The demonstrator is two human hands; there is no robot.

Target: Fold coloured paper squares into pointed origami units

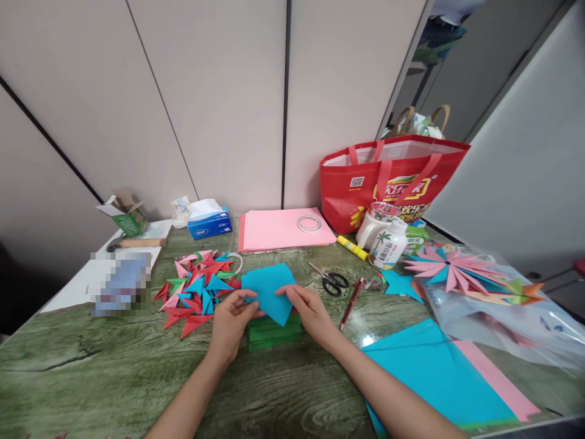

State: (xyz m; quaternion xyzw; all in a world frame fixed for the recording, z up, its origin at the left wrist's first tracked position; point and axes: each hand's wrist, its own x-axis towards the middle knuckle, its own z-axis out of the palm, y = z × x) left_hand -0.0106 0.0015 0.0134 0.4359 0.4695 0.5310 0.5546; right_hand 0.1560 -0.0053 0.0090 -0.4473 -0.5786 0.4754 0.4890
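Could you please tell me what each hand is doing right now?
Left hand: closed, fingers pinching the blue paper at its left side.
Right hand: closed, fingers pinching the same paper at its right side.

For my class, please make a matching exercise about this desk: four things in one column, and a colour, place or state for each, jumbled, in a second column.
Column 1
1. Small blue paper
2. Scissors
3. Pink sheets
4. Tissue box

Column 2
A. Beneath a pale ring
B. White tissue showing at the top
C. Between the left hand and right hand
D. Black handles

Right pairs: 1-C, 2-D, 3-A, 4-B
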